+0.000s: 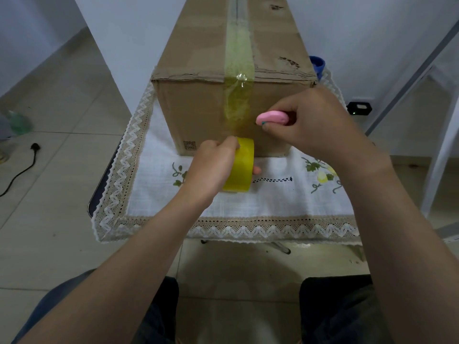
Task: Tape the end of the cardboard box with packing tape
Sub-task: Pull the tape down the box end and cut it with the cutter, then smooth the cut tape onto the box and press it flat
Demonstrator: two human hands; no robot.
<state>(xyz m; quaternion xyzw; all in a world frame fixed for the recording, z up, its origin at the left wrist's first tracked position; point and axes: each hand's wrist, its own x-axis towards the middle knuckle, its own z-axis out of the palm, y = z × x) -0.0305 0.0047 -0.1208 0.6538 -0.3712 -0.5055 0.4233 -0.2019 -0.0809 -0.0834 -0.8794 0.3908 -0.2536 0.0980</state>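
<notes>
- Cardboard box (198, 112) stands on the cloth-covered surface (248, 202), its near end facing the person.
- A strip of yellowish tape (239, 100) runs along the top seam, over the edge and down the near end face.
- Left hand (211, 167) is closed round the tape roll (242, 167), held low against the box end, close to the cloth.
- Right hand (313, 122) grips a small pink cutter (272, 118), its tip just beside the strip.
- Judged step: the strip is laid and the cut is about to be made.
- Next move likely needs the roll pulled taut and the cutter drawn across the tape just above the roll, then the loose end pressed flat.
</notes>
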